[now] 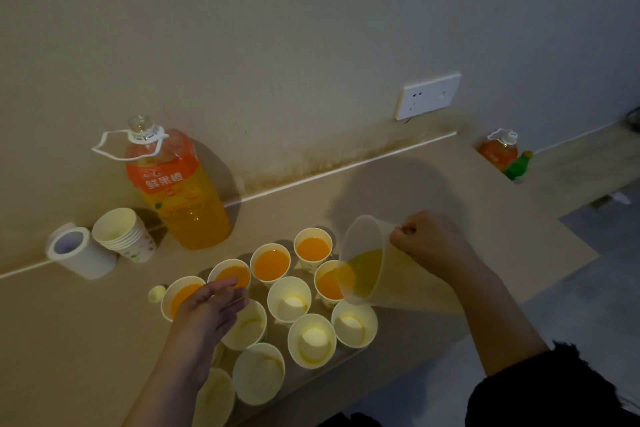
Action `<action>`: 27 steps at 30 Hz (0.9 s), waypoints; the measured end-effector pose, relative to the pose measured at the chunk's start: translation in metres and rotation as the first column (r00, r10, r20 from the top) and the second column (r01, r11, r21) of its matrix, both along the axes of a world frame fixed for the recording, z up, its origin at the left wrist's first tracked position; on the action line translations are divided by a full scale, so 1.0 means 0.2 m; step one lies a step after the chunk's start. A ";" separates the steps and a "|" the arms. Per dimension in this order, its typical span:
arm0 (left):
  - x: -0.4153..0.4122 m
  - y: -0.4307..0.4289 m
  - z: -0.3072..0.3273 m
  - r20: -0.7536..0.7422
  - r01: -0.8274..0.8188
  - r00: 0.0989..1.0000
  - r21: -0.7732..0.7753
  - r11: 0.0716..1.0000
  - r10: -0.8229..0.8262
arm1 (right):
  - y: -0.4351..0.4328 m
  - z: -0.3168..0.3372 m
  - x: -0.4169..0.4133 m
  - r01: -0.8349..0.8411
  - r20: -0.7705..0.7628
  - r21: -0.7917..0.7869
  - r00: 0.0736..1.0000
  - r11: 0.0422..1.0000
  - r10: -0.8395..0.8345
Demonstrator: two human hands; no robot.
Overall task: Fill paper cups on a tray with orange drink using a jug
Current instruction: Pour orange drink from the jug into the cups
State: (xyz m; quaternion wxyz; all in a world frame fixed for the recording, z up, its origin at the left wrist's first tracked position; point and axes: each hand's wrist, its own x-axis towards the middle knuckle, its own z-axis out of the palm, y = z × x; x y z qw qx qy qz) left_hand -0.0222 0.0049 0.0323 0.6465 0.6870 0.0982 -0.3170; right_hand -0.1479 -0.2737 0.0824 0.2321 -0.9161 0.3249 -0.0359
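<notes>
My right hand point(433, 246) grips the handle of a clear plastic jug point(367, 263), tilted left with orange drink at its lip, over a cup holding orange drink point(329, 284). Several paper cups stand grouped on the table. Those in the back row, such as one cup point(271, 264) and another point(312, 248), hold orange drink. The nearer ones, such as one empty cup point(289, 298) and another empty cup point(311, 340), hold none. My left hand point(211, 305) hovers with relaxed fingers over the left cups. The tray under the cups is hard to make out.
A large uncapped bottle of orange drink point(176, 191) stands by the wall. A stack of spare paper cups point(123, 234) and a roll of tape point(78, 250) lie left of it. A small bottle cap point(157, 293) lies beside the cups. Two more bottles point(502, 152) stand far right.
</notes>
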 end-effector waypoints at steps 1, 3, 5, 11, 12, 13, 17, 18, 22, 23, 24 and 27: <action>0.00 0.00 0.00 0.004 0.002 1.000 0.000 1.000 -0.002 | 0.00 0.00 -0.01 0.003 0.009 0.010 1.000 1.000 -0.004; -0.01 -0.01 0.01 0.016 0.015 1.000 0.000 1.000 -0.015 | -0.01 -0.01 -0.02 0.023 0.044 0.048 0.999 0.999 -0.025; -0.01 -0.03 0.02 0.034 0.028 0.999 0.008 1.000 -0.029 | -0.02 -0.01 -0.04 0.042 0.086 0.080 0.995 0.996 -0.048; 0.00 -0.09 0.05 0.106 0.042 0.993 0.027 0.999 -0.045 | -0.05 0.00 -0.09 0.078 0.161 0.113 0.982 0.991 -0.095; 0.00 -0.11 0.06 0.116 0.056 0.992 0.029 0.998 -0.059 | -0.05 0.00 -0.09 0.081 0.171 0.119 0.980 0.990 -0.100; 0.00 -0.12 0.06 0.125 0.074 0.989 0.036 0.997 -0.078 | -0.06 0.00 -0.10 0.087 0.183 0.127 0.977 0.988 -0.110; -0.01 -0.17 0.06 0.172 0.120 0.976 0.096 0.988 -0.135 | -0.08 0.00 -0.13 0.125 0.235 0.174 0.958 0.977 -0.165; -0.01 -0.19 0.06 0.193 0.129 0.970 0.124 0.984 -0.151 | -0.09 0.00 -0.14 0.126 0.251 0.190 0.953 0.974 -0.172; -0.01 -0.27 0.07 0.251 0.168 0.942 0.217 0.961 -0.222 | -0.11 0.04 -0.16 0.143 0.312 0.309 0.919 0.940 -0.242; -0.02 -0.29 0.07 0.264 0.183 0.932 0.254 0.950 -0.250 | -0.11 0.05 -0.17 0.149 0.336 0.353 0.901 0.924 -0.273; -0.02 -0.31 0.07 0.282 0.196 0.917 0.299 0.934 -0.283 | -0.11 0.06 -0.17 0.151 0.364 0.394 0.880 0.907 -0.304; -0.03 -0.36 0.04 0.321 0.249 0.853 0.443 0.861 -0.411 | -0.14 0.09 -0.19 0.149 0.460 0.500 0.789 0.853 -0.408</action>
